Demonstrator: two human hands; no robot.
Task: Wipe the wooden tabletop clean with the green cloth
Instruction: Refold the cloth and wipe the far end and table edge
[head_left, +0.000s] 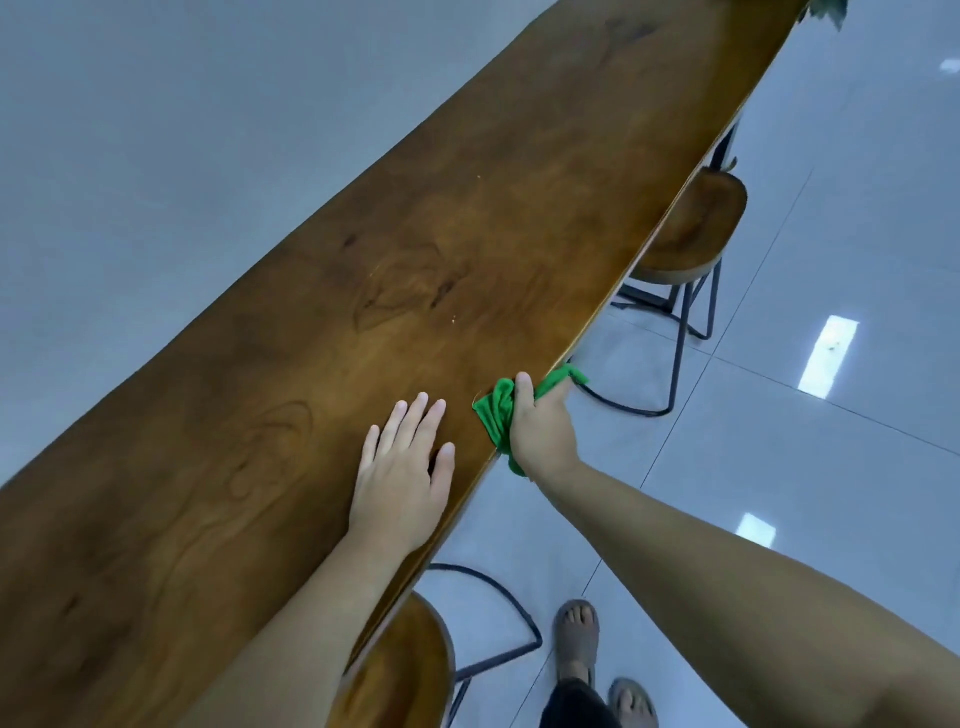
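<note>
A long, narrow wooden tabletop (467, 249) runs diagonally from lower left to upper right. My left hand (402, 467) lies flat on it, palm down and fingers spread, close to the near edge. My right hand (540, 431) grips the bunched green cloth (496, 410) at the near edge of the table, thumb on top and fingers wrapped under the rim. Part of the cloth sticks out past my fingers over the edge. A few pale specks show on the wood further along.
Two round wooden stools on black metal frames stand under the near edge, one stool (691, 228) ahead and the other stool (400, 670) by my left arm. A grey wall runs along the far side. My sandalled feet (576, 639) stand on the glossy tiled floor.
</note>
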